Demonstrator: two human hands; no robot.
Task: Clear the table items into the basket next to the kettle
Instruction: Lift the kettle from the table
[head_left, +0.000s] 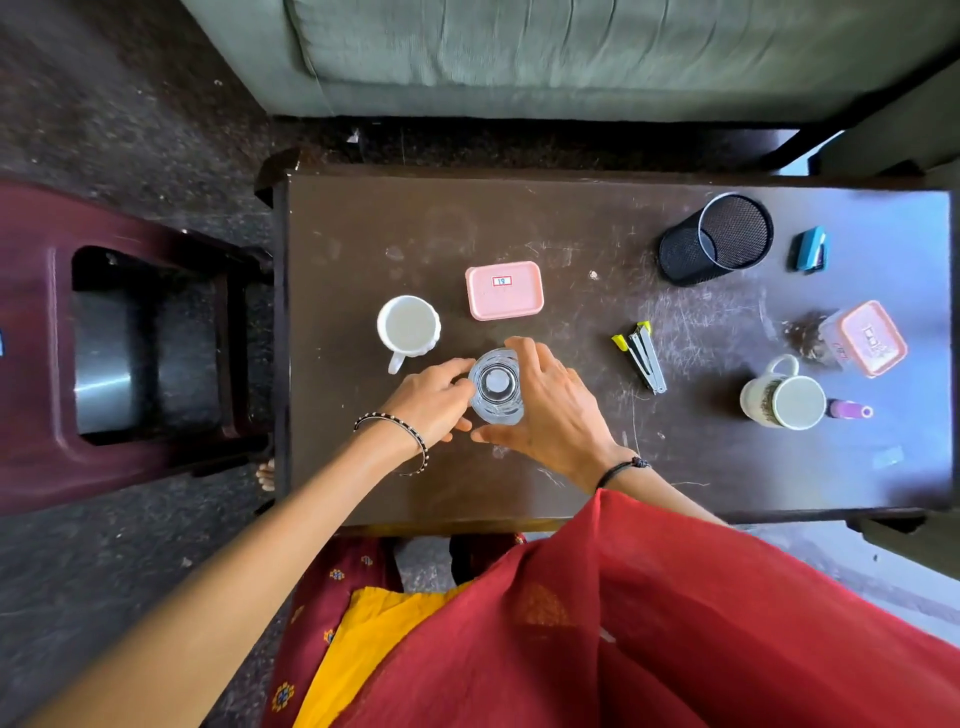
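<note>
A clear drinking glass (495, 385) stands upright on the dark wooden table (597, 467), near its front edge. My left hand (434, 402) curls against the glass's left side. My right hand (550, 410) wraps round its right side, fingers over the far rim and thumb at the near base. Close by are a white cup (409, 327) and a pink lidded box (504, 290). Further right lie a stapler with yellow tips (641, 358), a black mesh pen holder (717, 239) on its side, a printed mug (784, 399) and a pink-lidded container (862, 338). No basket or kettle is in view.
A small blue stapler (809, 249) and a purple tube (852, 410) lie at the table's right. A maroon plastic stool (41, 364) stands left of the table. A green sofa (571, 52) runs behind it. My red garment (649, 623) covers the foreground.
</note>
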